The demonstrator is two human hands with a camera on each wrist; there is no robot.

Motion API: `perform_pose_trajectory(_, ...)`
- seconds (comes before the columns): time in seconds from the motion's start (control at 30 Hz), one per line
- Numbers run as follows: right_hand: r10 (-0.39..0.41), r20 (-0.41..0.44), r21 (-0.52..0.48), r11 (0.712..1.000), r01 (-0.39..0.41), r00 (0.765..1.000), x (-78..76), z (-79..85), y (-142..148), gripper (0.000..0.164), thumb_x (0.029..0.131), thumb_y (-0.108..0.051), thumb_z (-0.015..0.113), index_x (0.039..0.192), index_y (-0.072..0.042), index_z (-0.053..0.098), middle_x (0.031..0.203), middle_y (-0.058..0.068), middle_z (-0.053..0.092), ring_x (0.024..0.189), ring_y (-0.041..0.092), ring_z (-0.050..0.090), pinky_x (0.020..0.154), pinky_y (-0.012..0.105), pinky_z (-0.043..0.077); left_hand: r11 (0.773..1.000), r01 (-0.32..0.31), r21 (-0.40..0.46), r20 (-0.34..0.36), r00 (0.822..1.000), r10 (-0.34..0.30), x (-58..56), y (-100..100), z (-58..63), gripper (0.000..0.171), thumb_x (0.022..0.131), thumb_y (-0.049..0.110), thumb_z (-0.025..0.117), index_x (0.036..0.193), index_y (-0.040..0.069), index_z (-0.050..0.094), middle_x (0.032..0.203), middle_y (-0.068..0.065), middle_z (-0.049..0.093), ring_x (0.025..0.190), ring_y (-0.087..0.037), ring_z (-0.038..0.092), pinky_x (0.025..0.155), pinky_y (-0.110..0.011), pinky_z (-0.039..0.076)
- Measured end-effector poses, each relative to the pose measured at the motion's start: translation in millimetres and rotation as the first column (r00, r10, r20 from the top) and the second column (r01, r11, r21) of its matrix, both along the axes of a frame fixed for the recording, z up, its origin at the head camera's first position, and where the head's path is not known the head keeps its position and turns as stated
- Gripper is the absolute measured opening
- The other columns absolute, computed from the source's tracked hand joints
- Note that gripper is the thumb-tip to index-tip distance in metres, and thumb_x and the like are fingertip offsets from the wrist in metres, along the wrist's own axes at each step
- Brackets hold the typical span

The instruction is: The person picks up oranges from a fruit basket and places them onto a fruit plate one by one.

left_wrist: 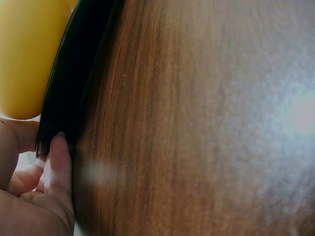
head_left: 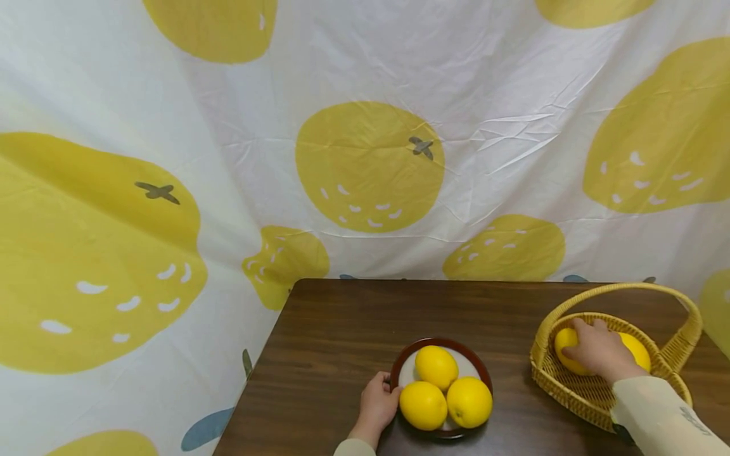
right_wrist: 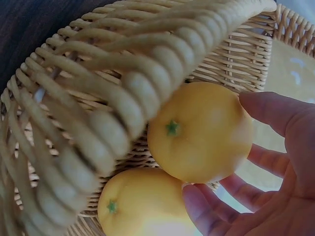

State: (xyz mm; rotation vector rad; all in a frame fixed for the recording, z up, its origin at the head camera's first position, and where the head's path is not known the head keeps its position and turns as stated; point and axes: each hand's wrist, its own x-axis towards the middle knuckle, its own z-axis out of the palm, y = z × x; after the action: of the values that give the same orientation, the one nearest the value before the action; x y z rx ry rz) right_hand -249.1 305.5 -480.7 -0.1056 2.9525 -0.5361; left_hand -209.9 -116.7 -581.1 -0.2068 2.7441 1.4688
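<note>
Inside the golden woven wicker basket [head_left: 572, 399], your right hand [head_left: 604, 354] hides parts of two rounded yellow fruits [head_left: 635, 352]; the right wrist view crops the lower one [right_wrist: 140, 202] at its bottom edge and blurs the near wickerwork [right_wrist: 106, 132]. Over the basket's near side, the dark marking [head_left: 694, 420] on your cream sleeve [head_left: 656, 408] is too small to read. Left of the basket, your left hand [head_left: 378, 402] covers a bit of the round red-rimmed plate [head_left: 466, 366], cut off in the left wrist view.

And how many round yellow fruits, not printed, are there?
5: three fruits on the round, dark-rimmed plate, two fruits in the yellow wicker basket, partly behind the right hand; more may be hidden there.
</note>
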Motion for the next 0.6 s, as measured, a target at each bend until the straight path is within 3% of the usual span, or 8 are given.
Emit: perform_pose_trajectory(0.6, -0.035, 0.055, 0.0, 0.999, 0.035, 0.998, -2.8, 0.2, -4.5, 0.082, 0.089, -0.041, 0.068, 0.143, 0.013, 0.037, 0.134, 0.054, 0.032, 0.117, 0.077, 0.029, 0.09, 0.079, 0.035, 1.0, -0.003, -0.003, -0.012, 1.0, 0.003, 0.9, 0.6, 0.4, 0.024, 0.091, 0.016, 0.072, 0.109, 0.002, 0.065, 0.084, -0.004, 0.062, 0.076, -0.016, 0.059, 0.069, -0.035, 0.051)
